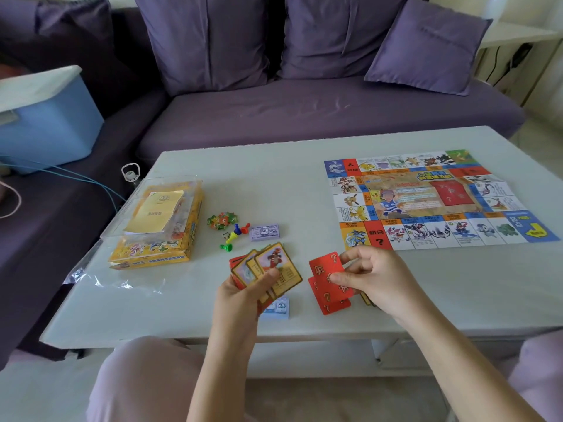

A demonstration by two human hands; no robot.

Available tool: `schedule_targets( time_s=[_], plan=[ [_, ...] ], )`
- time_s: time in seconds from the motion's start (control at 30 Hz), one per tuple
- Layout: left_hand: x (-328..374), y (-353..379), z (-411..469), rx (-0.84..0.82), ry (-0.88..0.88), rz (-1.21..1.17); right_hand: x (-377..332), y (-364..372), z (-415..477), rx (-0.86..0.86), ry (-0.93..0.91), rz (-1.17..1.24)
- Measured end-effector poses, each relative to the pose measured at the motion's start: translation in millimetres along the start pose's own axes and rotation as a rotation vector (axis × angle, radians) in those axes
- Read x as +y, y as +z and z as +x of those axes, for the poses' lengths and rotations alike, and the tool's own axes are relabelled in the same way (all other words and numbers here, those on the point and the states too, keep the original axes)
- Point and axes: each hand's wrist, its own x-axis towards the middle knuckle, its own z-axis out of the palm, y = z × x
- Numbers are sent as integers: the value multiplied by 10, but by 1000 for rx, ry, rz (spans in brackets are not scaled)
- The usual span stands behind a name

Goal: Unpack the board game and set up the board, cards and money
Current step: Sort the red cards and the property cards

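Red question-mark cards (pixel 326 267) are pinched in the right hand (pixel 376 281), thumb on top, low over the near tabletop (pixel 243 172). The left hand (pixel 243 295) grips a fan of yellow-bordered picture cards (pixel 275 264). The step looks like sorting the deck by kind. The game board (pixel 426 199) lies unfolded at far right, so next the red cards probably need squaring and carrying to its red centre panel. A blue 500-note stack (pixel 280 307) is half hidden under the left wrist. Something yellow-edged beneath the right hand is unclear. Purple notes (pixel 264 233) lie beside the pawns (pixel 237 233).
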Motion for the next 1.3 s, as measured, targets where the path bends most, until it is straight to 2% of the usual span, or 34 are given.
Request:
schedule_targets(
  time_s=[0.17,0.37,0.4,0.47,0.57,0.63,0.77,1.03,1.17,1.23,1.3],
  plan=[
    [0,1,5,4,-9,-9,113,108,61,26,32,-195],
    [-21,42,-16,-21,-1,67,158,206,-1,149,-110,-701],
    [-29,47,-21,-26,6,84,156,209,-18,173,-163,-698],
    [-48,62,-33,-38,26,122,131,207,-60,200,-237,-526],
    [-88,90,-45,-71,72,250,-2,193,-153,64,-187,-110],
    [-112,123,-71,-118,78,310,-68,166,-191,-9,-153,11],
    [-119,189,-120,-201,0,214,-75,-99,-124,22,-114,3],
    [-146,219,-114,-149,-22,246,210,-610,129,20,-6,-378],
    [-159,236,-127,-163,-34,260,332,-572,157,114,24,-491],
    [-153,235,-130,-161,-31,276,294,-511,96,190,-20,-495],
    [-151,241,-131,-159,-18,294,201,-446,13,159,-69,-334]
  ],
)
